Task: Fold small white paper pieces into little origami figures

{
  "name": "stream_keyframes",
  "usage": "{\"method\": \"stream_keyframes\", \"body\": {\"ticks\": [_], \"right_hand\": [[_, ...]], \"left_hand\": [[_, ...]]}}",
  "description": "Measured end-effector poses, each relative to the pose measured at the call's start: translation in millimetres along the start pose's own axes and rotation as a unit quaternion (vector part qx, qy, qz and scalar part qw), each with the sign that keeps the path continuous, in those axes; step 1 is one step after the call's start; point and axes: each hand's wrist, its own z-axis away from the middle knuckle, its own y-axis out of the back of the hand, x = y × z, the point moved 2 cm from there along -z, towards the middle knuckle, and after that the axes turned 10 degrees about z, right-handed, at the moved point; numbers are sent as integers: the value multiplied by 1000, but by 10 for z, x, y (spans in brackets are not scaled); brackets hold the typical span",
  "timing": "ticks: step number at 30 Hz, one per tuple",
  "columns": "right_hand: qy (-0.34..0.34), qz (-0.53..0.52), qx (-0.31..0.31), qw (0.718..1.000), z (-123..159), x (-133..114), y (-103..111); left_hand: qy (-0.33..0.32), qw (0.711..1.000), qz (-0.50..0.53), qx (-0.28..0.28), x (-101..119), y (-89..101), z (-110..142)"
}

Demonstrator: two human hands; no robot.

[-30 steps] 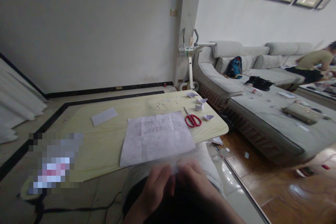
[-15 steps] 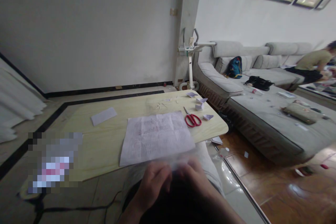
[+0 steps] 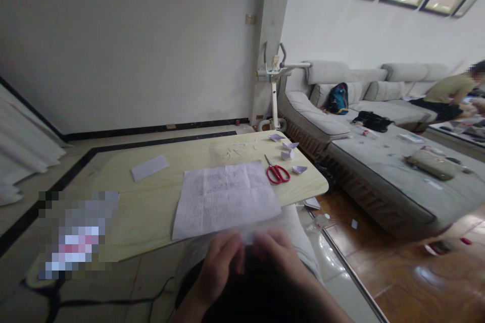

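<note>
My left hand (image 3: 223, 257) and my right hand (image 3: 278, 250) are close together over my lap, just in front of the table's near edge. Between their fingertips is a small whitish piece of paper (image 3: 248, 236), blurred and partly covered by the fingers. Both hands are closed on it, one at each side. Just beyond them a large creased sheet of paper (image 3: 227, 197) with faint marks lies flat. To its right are red-handled scissors (image 3: 278, 173), blades pointing away. Several small folded paper shapes (image 3: 299, 169) sit along the table's right edge.
A folded white paper (image 3: 149, 167) lies at the left of the wooden table (image 3: 147, 222). Thin paper scraps (image 3: 235, 151) are near the far edge. A grey sofa (image 3: 379, 176) with bags stands right, where another person (image 3: 449, 91) sits bent over.
My hands stay together over my lap, and the fingers have shifted slightly around the small paper. The things on the table have not moved.
</note>
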Motion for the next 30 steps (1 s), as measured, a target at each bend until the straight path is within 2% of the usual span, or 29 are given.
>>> {"method": "stream_keyframes", "body": {"ticks": [6,11,16,22,25,28,30], "right_hand": [[29,12,-9,999,15,11,7],[37,-48,-52,997,15,7,-28],[66,-60,-5,996,-14,-29,-12],[69,-57,-12,996,-22,14,-15],[89,-9,22,996,-35,55,11],[112,109,77,985,-52,91,53],[131,169,92,973,-59,106,70]], "left_hand": [[-39,998,-47,-6,57,-3,-7],[-26,999,-34,-13,66,-17,1],[-29,998,-51,-7,-24,30,-7],[-46,991,-125,11,0,55,-4],[-67,993,-96,24,53,40,-16],[-42,996,-69,33,56,26,-49],[-24,997,-65,36,40,27,-70]]}}
